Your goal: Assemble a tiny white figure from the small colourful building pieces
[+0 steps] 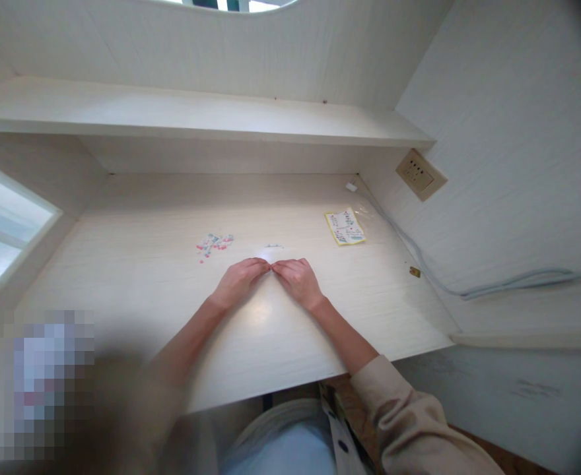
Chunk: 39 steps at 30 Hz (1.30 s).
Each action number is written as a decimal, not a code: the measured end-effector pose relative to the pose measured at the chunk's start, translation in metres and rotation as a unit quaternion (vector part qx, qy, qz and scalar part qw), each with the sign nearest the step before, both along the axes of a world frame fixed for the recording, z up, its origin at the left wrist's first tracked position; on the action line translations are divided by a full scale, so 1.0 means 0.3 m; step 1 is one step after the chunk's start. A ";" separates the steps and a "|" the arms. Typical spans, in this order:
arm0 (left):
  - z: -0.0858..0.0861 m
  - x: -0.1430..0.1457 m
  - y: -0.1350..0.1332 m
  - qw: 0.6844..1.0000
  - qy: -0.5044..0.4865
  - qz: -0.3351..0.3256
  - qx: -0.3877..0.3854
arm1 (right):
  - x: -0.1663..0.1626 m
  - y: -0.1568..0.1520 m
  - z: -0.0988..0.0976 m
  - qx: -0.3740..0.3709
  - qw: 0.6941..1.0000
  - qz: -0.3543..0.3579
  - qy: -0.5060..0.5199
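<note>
My left hand (242, 280) and my right hand (299, 280) meet fingertip to fingertip over the middle of the desk. Both are closed in a pinch, and whatever sits between the fingertips is too small to name. Just beyond them lies a short row of tiny bluish bits (273, 246). Left of that, a loose cluster of small pink, blue and white pieces (214, 243) is scattered on the desktop. To the right, a printed card with a yellow border (345, 227) lies flat, apart from my hands.
A crumpled clear wrapper (364, 211) lies beside the card. Grey cables (409, 241) run along the desk's right side, near a small brownish-gold object (414, 272). A wall socket (421, 174) is above them. A shelf (211, 119) spans the back; the desk's front edge is near my body.
</note>
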<state>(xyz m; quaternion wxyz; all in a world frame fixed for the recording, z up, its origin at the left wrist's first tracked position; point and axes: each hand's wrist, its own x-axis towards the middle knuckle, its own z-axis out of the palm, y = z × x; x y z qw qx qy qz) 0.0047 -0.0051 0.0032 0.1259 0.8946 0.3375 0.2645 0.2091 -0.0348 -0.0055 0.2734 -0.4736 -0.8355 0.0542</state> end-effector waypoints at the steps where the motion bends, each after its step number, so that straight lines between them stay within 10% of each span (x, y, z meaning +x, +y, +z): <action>1: -0.001 0.002 0.000 1.000 -0.011 0.002 -0.006 | -0.001 0.000 -0.003 -0.004 1.000 -0.002 0.006; 39: -0.007 0.009 -0.013 1.000 -0.027 0.009 0.006 | -0.019 0.008 0.008 -0.035 0.999 -0.015 0.014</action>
